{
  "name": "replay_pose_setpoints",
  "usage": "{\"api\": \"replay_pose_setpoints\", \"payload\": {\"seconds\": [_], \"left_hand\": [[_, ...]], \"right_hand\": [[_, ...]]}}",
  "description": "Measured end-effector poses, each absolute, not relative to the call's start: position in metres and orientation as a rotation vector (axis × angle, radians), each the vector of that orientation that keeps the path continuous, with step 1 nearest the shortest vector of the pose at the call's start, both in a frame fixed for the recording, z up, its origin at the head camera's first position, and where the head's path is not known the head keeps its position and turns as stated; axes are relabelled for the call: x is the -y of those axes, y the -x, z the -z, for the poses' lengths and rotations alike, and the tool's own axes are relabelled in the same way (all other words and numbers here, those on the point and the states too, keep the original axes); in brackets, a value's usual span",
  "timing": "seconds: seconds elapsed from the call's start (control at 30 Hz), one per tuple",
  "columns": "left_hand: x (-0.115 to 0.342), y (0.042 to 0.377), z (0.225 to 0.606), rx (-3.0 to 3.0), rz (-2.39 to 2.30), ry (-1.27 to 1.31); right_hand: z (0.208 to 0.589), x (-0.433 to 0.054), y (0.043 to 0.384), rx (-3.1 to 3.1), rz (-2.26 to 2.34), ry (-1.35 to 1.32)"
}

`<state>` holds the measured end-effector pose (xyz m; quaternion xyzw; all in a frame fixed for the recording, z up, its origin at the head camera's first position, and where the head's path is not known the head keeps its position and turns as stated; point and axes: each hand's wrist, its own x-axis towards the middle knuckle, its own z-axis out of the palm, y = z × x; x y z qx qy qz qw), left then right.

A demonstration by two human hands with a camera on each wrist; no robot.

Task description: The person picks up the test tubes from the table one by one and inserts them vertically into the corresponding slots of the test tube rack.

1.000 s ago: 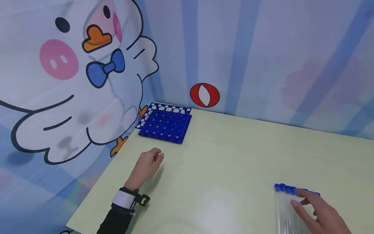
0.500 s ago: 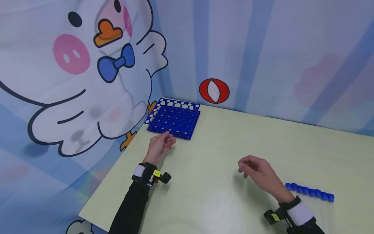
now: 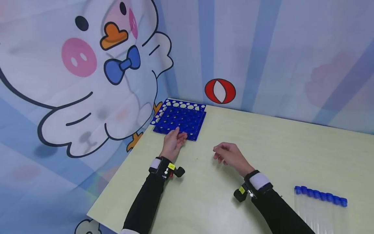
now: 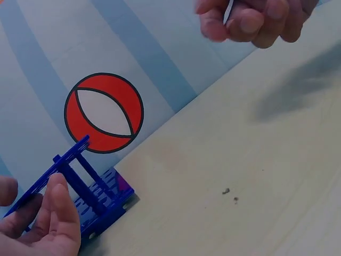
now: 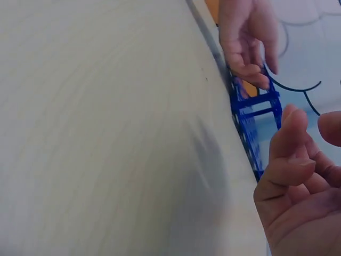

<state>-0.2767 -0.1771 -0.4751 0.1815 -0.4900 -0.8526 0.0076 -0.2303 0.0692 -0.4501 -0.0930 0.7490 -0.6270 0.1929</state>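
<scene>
A blue test tube rack point(image 3: 182, 120) with a top plate full of round holes stands in the table's far left corner. My left hand point(image 3: 173, 143) is at the rack's near edge, fingers loosely bent. In the left wrist view, the left thumb and fingers overlap the end of the rack's upper plate point(image 4: 72, 152). My right hand point(image 3: 230, 156) hovers over the table to the right of the rack, fingers loosely curled around nothing. The right wrist view shows its thumb and fingers apart, with the rack point(image 5: 258, 104) and left hand beyond.
Several clear test tubes point(image 3: 318, 214) with blue caps lie in a row at the table's right front. A printed cloth backdrop point(image 3: 263, 48) rises along the back and left edges of the table point(image 3: 263, 139).
My right hand has left the test tubes and moved left and away from me, towards the rack. My left hand has moved forward to the rack's near edge. The view has shifted slightly.
</scene>
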Motion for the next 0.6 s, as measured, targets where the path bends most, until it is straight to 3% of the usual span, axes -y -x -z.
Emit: {"api": "replay_pose_setpoints", "payload": {"seconds": [0.3,0.6], "left_hand": [[0.164,0.278,0.479,1.565,2.677,-0.531],[0.150,0.258,0.479,1.666,2.747,-0.419]], "right_hand": [[0.470,-0.042,0.236,-2.138,1.746,0.263],[0.473,-0.040,0.236,-2.168,1.804,0.182]]}}
